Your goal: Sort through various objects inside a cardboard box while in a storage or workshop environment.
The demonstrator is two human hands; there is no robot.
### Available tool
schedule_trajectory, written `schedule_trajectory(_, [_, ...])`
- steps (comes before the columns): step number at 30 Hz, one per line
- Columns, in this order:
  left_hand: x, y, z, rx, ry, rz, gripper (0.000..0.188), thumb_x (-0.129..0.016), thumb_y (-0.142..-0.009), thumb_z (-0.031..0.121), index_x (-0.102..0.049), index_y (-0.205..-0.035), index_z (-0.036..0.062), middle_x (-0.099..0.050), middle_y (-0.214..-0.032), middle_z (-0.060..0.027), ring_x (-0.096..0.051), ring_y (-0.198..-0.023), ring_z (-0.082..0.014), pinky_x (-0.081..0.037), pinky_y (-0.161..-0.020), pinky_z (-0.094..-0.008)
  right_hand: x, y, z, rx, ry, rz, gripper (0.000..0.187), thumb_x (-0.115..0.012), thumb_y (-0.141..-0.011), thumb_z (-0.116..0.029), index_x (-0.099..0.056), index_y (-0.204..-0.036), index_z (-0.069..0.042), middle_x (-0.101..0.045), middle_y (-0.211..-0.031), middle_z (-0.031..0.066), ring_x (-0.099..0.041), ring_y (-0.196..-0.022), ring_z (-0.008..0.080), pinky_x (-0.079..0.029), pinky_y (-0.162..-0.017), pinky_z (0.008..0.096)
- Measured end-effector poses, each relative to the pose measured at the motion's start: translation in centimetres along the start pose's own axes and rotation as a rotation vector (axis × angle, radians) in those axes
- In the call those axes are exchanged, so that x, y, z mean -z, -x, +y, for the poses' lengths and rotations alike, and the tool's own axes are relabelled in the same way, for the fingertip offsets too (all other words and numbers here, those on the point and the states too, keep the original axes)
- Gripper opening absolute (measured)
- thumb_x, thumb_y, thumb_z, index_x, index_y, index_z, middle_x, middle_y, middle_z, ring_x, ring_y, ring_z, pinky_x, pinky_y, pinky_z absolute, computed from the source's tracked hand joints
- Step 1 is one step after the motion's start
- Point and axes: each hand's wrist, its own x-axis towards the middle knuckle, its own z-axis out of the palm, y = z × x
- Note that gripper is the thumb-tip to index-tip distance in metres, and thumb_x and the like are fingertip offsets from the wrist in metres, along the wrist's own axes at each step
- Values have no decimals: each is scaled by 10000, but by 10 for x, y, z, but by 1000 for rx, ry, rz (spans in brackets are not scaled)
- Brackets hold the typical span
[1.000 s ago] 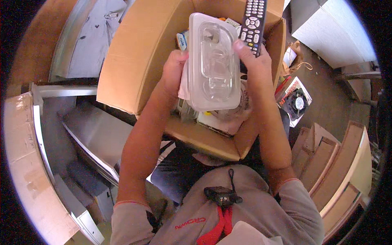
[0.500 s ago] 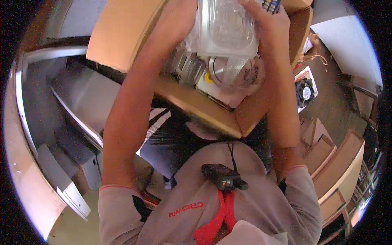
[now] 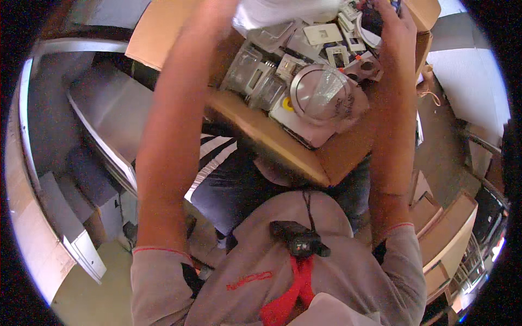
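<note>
A cardboard box (image 3: 269, 130) in front of me holds a jumble of small parts. My left hand (image 3: 220, 8) is at the upper edge of the view, its fingers cut off. Beside it a clear plastic container (image 3: 288, 12) is held up over the box. My right hand (image 3: 397, 27) is over the box's far right side, fingers curled round a dark remote control (image 3: 398, 6), only partly visible. Below lie white frame plates (image 3: 323, 33), clear plastic cases (image 3: 242, 65), a round clear-topped piece (image 3: 318, 92) and a yellow ring (image 3: 287, 104).
Box flaps stand out at the left (image 3: 163, 32) and upper right. A grey panel (image 3: 109, 108) lies to the left. Wooden drawer-like pieces (image 3: 448, 228) stand at the right. A small black device (image 3: 299, 239) hangs at my chest.
The clear container has moved up and left with my left hand, uncovering the parts in the box. My right hand has come away from the container and moved right.
</note>
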Motion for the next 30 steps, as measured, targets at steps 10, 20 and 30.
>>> schedule_trajectory(10, [82, -16, 6, -197, 432, 192, 517, -526, -859, 431, -520, -1186, 31, -633, -1033, -141, -640, -928, -309, -574, -582, -358, 75, -32, 91, -280, 279, -213, 330, -654, -847, -309, -655, -992, -12, -660, -849, 60, -594, -755, 112, -465, -694, 249])
schedule_trajectory(20, [23, -18, -16, -104, 429, 13, 613, -527, -859, 423, -445, -1296, 0, -587, -1189, -160, -581, -1084, -305, -428, -988, -432, -74, -9, 0, 355, 408, -483, 426, -399, -965, -329, -580, -1080, 39, -645, -871, 96, -591, -809, 215, -450, -755, 317])
schedule_trajectory(30, [41, -15, -4, -196, 467, 71, 590, -570, -845, 404, -459, -1288, 30, -590, -1186, -155, -592, -1061, -311, -474, -933, -432, 14, -33, 155, -58, 1233, -968, 508, -615, -809, -468, -650, -1013, -3, -670, -939, 176, -636, -819, 300, -496, -725, 389])
